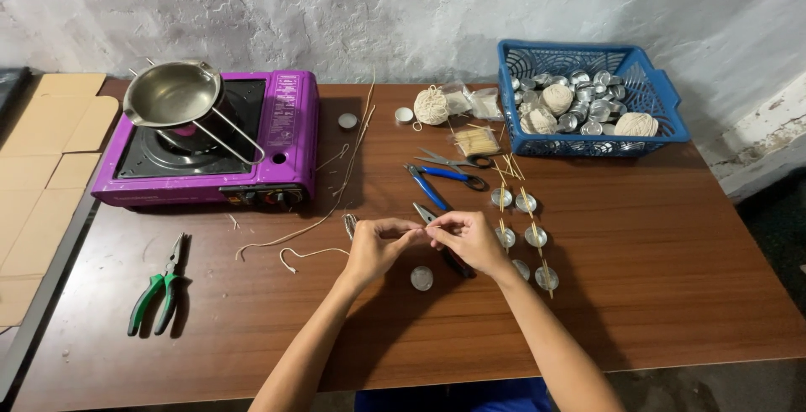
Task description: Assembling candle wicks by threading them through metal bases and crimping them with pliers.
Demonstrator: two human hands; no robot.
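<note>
Brown tabletop (655, 278), rough white wall behind.
Left hand (375, 248) and right hand (470, 240) pinching one thin wick (417, 229) between fingertips above empty tin cup (421, 278); five cups (527, 231) already skewered, many left in blue basket (672, 97).

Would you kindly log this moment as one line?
left hand: pinching thin pale wick string | right hand: fingers meeting left | small round metal cup: on brown wooden table below hands
</note>
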